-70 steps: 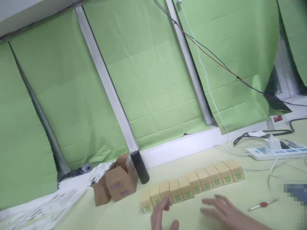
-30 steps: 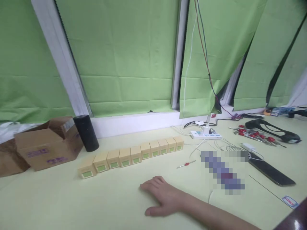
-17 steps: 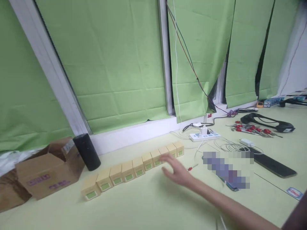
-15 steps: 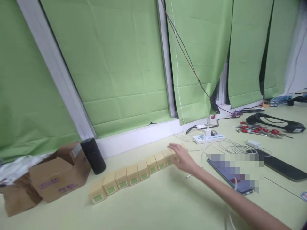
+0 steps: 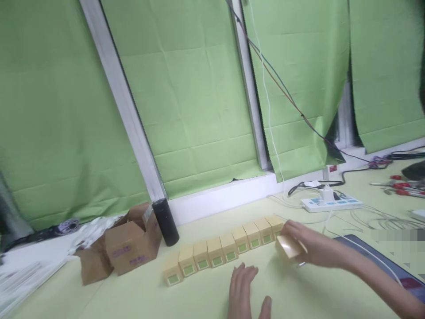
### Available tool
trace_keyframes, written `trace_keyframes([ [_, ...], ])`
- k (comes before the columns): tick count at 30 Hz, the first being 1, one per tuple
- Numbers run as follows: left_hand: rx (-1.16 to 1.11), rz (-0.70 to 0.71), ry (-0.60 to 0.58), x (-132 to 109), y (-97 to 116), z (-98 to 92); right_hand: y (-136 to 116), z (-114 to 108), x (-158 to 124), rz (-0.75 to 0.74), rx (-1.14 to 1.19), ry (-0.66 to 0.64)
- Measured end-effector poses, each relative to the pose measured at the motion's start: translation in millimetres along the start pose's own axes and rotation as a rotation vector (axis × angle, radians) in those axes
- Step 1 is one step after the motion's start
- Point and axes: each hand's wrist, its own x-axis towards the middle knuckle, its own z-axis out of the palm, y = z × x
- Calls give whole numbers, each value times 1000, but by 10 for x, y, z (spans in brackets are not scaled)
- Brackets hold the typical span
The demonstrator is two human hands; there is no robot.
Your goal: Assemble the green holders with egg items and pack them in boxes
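Observation:
My right hand (image 5: 310, 243) is closed around a small tan box (image 5: 289, 246), lifted and tilted just off the right end of a row. The row of similar tan boxes (image 5: 217, 251) stands side by side on the table, each with a green patch on its front end. Low in the middle, my left hand (image 5: 244, 290) is open, its thumb apart from its fingers and nothing in it. It is in front of the row, a little apart from the boxes.
An open cardboard carton (image 5: 131, 250) and a black cylinder (image 5: 165, 221) stand left of the row. A white power strip (image 5: 331, 203) with cables lies behind my right hand. A dark flat device (image 5: 368, 252) lies under my right forearm. Red-handled tools (image 5: 407, 188) lie far right.
My right hand has lifted a tan box off the row's right end and drawn it nearer. My left hand has come into view. The camera view has swung left.

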Motion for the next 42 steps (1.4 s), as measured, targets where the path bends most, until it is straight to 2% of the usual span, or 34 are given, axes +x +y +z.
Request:
trace_keyframes([
  [3, -80, -54, -196, 66, -47, -60, -413, 347, -64, -129, 388, -49],
  [5, -95, -75, -332, 101, -77, -157, -584, 635, -71, -158, 448, 6],
  [7, -36, -111, -425, 108, -92, -265, -647, 863, -88, -164, 402, 130],
  [9, 57, -152, -469, 94, -82, -350, -639, 968, -133, -186, 353, 204],
  [12, 203, -163, -508, 64, -52, -410, -623, 910, -227, -280, 321, 126],
  [14, 286, -105, -503, 38, -53, -404, -652, 829, -265, -326, 268, 60],
  [16, 365, -3, -438, 3, -79, -365, -694, 802, -267, -335, 172, 45],
  [20, 564, 346, -258, -66, -137, -245, -713, 934, -219, -306, -32, 129],
  [22, 599, 503, -215, -72, -135, -221, -690, 995, -204, -318, -33, 174],
  [24, 568, 521, -220, -51, -115, -257, -656, 997, -196, -318, 77, 205],
  [26, 482, 406, -235, -8, -95, -359, -609, 946, -185, -243, 276, 232],
  [29, 352, 140, -192, 74, -90, -575, -527, 847, -152, -33, 606, 241],
  [32, 198, -200, -135, 159, -106, -741, -486, 815, -123, 53, 665, 191],
  [35, -198, -547, -31, 226, -107, -764, -534, 862, -128, -10, 480, 124],
  [38, -662, -787, 70, 249, -62, -657, -622, 944, -147, -116, 287, 161],
  [40, -893, -913, 101, 232, -13, -543, -660, 992, -143, -262, 173, 231],
  [42, -1054, -1019, 101, 203, 32, -421, -674, 1015, -126, -479, 48, 293],
])
